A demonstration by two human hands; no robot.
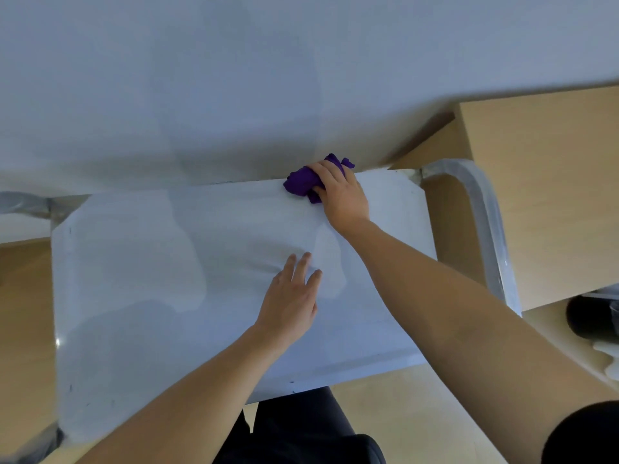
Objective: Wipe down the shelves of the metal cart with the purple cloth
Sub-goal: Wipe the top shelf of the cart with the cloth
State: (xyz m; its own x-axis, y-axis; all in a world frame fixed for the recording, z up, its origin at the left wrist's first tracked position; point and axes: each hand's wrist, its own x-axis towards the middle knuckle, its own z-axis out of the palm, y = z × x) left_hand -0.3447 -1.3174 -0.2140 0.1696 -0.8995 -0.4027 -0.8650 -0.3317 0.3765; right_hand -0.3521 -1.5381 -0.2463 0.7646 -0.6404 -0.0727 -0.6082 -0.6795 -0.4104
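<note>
While you stand over the cart, your right grip (341, 195) is out at the far edge of its flat, pale, shiny metal top shelf (150, 279). That grip is curled over the small, scrunched-up purple cloth (301, 180) and holds it down on the shelf. The cloth sits right of the middle of the far edge, just where the shelf meets the plain white wall (234, 78). A bit of the cloth pokes out past your fingers on the wall side. More of it bulges out to the left of them.

Your left grip (289, 306) is let go and holds nothing. Its fingers are straight and a little spread, palm down. It is near the middle of the shelf and closer to you than the cloth. You cannot tell from here if it rests on the metal or floats just over it. The two grips are well apart.

On the right end of the cart a bent silver tube handle (482, 209) in clear wrap curves round. Past it stands a big light brown wooden box (542, 195). A round black thing (589, 318) peeks in at the right edge, too cut off to tell what it is. On the left end another wrapped silver bar (23, 202) shows, blurry. Under the near edge of the shelf you see your dark trousers (301, 426) and the pale tan floor (418, 413).
</note>
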